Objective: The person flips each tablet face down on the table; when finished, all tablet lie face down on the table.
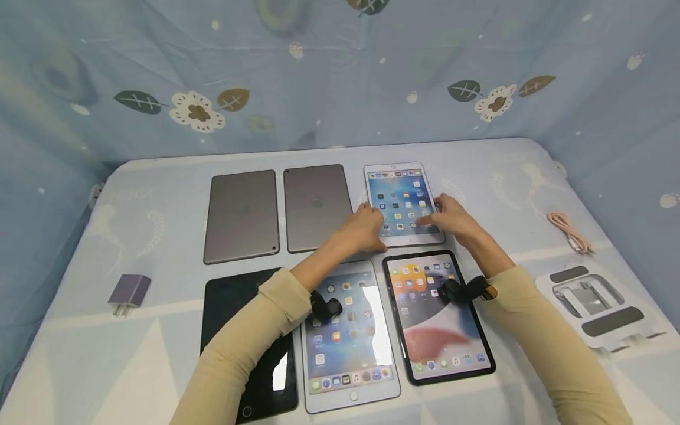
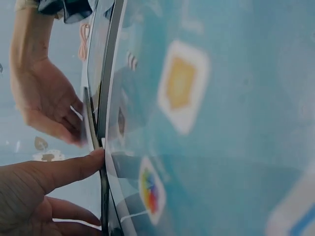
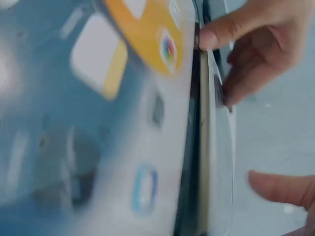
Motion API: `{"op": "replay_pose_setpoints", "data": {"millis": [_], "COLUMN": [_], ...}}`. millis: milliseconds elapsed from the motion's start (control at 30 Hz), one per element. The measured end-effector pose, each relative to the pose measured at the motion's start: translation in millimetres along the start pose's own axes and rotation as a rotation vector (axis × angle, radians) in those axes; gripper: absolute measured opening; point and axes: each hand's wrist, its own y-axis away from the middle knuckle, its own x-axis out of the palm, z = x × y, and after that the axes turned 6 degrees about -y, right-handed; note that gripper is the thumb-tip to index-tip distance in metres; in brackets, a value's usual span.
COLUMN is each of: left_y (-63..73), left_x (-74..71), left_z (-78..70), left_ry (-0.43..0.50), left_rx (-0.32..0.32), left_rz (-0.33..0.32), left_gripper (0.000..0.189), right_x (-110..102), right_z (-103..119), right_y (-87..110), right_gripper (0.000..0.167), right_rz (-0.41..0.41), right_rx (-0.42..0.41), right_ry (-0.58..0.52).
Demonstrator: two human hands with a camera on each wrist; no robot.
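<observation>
A white-framed tablet (image 1: 402,200) with a lit screen of app icons lies in the back row. My left hand (image 1: 363,229) holds its lower left corner, thumb at the near edge. My right hand (image 1: 451,218) is at the right edge, with the thumb reaching over the screen. In the right wrist view, the right hand (image 3: 290,191) has its thumb extended and apart from the edge, while the left hand (image 3: 266,44) has bent fingers. Directly below my forearms lie a larger white tablet (image 1: 347,360) and a black-framed tablet (image 1: 441,330), both lit.
Two grey tablets lie back-up, one at far left (image 1: 241,215) and one beside it (image 1: 316,203). A dark-screened tablet (image 1: 265,372) is partly under the left sleeve. A purple charger (image 1: 130,290) sits left; a pink cable (image 1: 571,233) and white stand (image 1: 595,301) lie right.
</observation>
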Motion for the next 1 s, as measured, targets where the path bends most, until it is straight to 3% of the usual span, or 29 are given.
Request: {"op": "replay_pose_setpoints", "data": {"millis": [100,233,333,500,733,1000], "left_y": [1.1,0.8,-4.4,-16.5,-27.4,-26.1], "left_x": [-0.4,-1.8,-1.8,0.5,3.6,0.9], "left_z": [0.1,-6.3,-15.6,-30.4,-43.4,-41.0], "left_ry": [0.019,0.028,0.037,0.07,0.137,0.266], "left_rx": [0.012,0.064,0.096,0.123,0.172,0.193], "left_rz": [0.038,0.043,0.045,0.084,0.084,0.019], "left_gripper": [0.072,0.047,0.047,0.077,0.081,0.076], "right_x": [-7,-17,-25,-38,-46,-36], "right_z": [3,14,22,27,33,44], "right_y": [6.0,17.2,26.4,38.1,48.4,50.2], "right_gripper": [0.07,0.061,0.059,0.059,0.058,0.058], "right_rz": [0.012,0.004,-0.032,-0.082,-0.109,-0.101], "right_rx": [-0.051,-0.149,-0.207,-0.258,-0.299,-0.335], "right_ry": [-0.167,-0.295,-0.274,-0.179,-0.102,-0.103]}}
